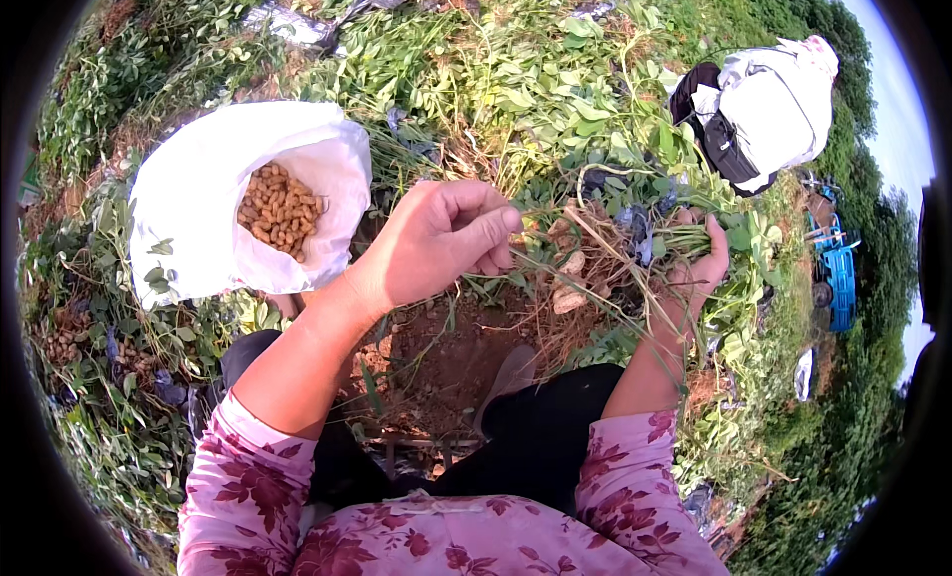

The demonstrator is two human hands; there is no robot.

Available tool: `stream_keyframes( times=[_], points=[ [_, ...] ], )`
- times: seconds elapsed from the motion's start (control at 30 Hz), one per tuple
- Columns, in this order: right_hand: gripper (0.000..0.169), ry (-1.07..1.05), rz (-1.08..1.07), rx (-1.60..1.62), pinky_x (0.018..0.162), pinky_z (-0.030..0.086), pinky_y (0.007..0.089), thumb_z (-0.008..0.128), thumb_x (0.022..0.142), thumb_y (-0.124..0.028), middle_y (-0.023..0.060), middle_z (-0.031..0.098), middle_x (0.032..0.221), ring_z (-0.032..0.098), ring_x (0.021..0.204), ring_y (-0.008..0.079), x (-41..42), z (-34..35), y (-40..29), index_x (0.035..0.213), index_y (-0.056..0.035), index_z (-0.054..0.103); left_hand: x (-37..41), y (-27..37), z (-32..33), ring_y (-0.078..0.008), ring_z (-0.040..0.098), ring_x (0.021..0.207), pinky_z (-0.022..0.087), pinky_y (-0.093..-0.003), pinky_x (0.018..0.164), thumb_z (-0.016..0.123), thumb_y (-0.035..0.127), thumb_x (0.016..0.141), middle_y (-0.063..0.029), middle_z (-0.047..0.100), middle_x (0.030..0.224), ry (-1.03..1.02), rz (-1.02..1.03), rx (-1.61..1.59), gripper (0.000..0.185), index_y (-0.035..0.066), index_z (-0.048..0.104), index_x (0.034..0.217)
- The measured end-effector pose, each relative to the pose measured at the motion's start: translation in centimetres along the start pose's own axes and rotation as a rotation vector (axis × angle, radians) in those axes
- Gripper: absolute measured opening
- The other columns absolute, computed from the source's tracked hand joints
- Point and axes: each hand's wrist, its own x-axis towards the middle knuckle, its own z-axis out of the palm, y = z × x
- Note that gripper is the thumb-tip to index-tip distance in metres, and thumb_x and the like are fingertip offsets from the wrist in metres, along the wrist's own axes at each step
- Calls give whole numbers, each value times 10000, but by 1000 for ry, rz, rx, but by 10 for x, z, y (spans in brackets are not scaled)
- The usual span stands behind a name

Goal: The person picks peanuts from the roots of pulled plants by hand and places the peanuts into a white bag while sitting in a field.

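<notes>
My right hand [695, 252] is closed round the green stems of an uprooted peanut plant [580, 286], whose tangled brown roots and a few pale pods point towards my left hand. My left hand [461, 238] is beside the roots, thumb against the curled fingers, where a thin stem meets the fingertips; whether it grips that stem or a pod cannot be told. To the left of this hand stands a white sack [186, 197], its mouth open, with many peanuts in their shells [279, 212] inside.
Peanut plants [446, 63] lie thickly around, with pieces of plastic film [290, 26] among them. Bare soil [439, 345] shows between my legs. A person in white [781, 107] is bent over at the upper right. Beyond is a blue vehicle [840, 278].
</notes>
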Motion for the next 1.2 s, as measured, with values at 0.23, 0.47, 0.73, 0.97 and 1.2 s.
stream_keyframes(
  times=[0.23,0.47,0.73,0.97,1.2],
  points=[
    [264,-290,64,79,626,463,281,541,847,-199,96,540,828,525,686,177,-22,18,-3,973,28,496,20,-46,6,-149,568,998,466,-266,889,704,115,804,-96,579,1078,94,22,-13,503,-23,494,1239],
    [258,-266,66,40,498,384,269,551,835,-235,66,452,687,438,570,157,-39,33,6,948,-15,478,18,-56,37,-214,560,1039,455,-336,870,786,277,733,-168,568,1145,-134,7,-42,686,-24,452,1251],
    [237,-306,103,-2,490,395,258,563,816,-208,77,467,663,438,540,159,-35,21,1,923,-6,499,17,-49,53,-326,575,705,431,-399,622,577,253,907,-165,579,743,-85,257,423,278,21,505,1042],
    [159,-229,232,22,442,374,241,523,766,-147,55,416,607,404,492,142,-23,5,-9,841,-30,446,-6,-32,58,-371,565,583,441,-452,515,562,270,871,-144,563,625,-95,309,961,260,37,512,767],
    [180,-258,275,70,444,316,247,532,746,-153,50,373,579,342,491,138,-11,-9,-12,829,-30,431,-29,-22,54,-330,558,551,436,-405,477,586,205,842,-105,551,601,-127,372,1040,190,49,507,766]
  ],
)
